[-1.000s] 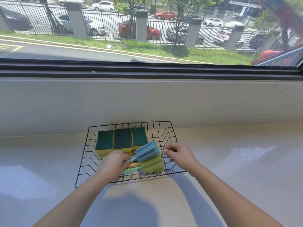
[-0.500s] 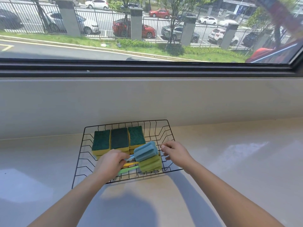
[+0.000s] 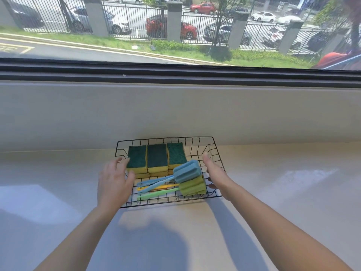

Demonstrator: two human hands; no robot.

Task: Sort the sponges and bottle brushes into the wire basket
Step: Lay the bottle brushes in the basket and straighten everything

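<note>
Both hands have let go: left hand (image 3: 114, 182) and right hand (image 3: 214, 173) flank the wire basket (image 3: 214, 151), fingers spread, holding nothing; foam bottle brushes (image 3: 187, 176) and sponges (image 3: 157, 159) lie inside.

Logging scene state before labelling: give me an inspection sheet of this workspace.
Surface: pale glossy counter, sunlit patches.
Job's things: wire basket holds sponges in a row at the back, bottle brushes stacked in front, handles pointing left.
Clutter: nothing seen.
Hands: left hand open at the basket's left side; right hand open at its right side; neither holds anything.
Cables: nothing seen.
Surroundings: window onto a road, fence, parked cars.
</note>
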